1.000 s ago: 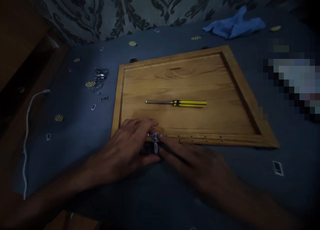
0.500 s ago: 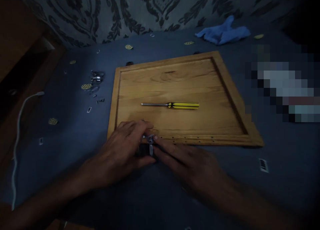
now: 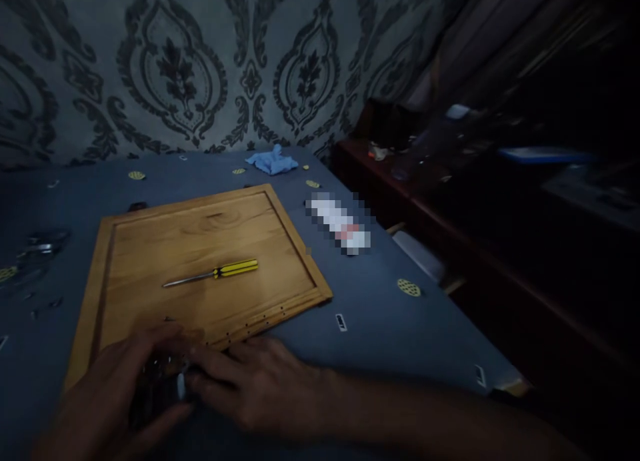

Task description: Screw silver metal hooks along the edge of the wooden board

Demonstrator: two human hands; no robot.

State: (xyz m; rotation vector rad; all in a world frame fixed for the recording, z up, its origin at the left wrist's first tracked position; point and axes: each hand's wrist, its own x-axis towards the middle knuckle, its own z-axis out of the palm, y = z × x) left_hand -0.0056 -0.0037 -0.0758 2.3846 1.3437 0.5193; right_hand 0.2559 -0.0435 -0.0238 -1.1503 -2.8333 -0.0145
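Note:
At the near edge of a framed wooden panel (image 3: 187, 231), both hands are closed about a small metal fitting (image 3: 181, 385), which is dim and mostly covered by fingers. My left hand (image 3: 107, 394) curves round it, fingers on the panel's rim and thumb below. From the other side, the fingertips of my right hand (image 3: 265, 384) press against the fitting. Small dark holes run along the rim to the right of the hands. A screwdriver (image 3: 235, 269) with a yellow and black handle lies on the panel, tip to the left.
Several shiny metal parts (image 3: 45, 247) lie on the blue-covered table at left. A blue cloth (image 3: 273, 161) rests near the patterned wall. Right of the panel lies a pale, pixelated item (image 3: 340, 224). Beyond the table's right edge stands dark red furniture (image 3: 425, 211).
The view has swung right and up, so the panel and hands appear further left and lower. Both hands stay at the fitting, and the screwdriver keeps its place on the panel.

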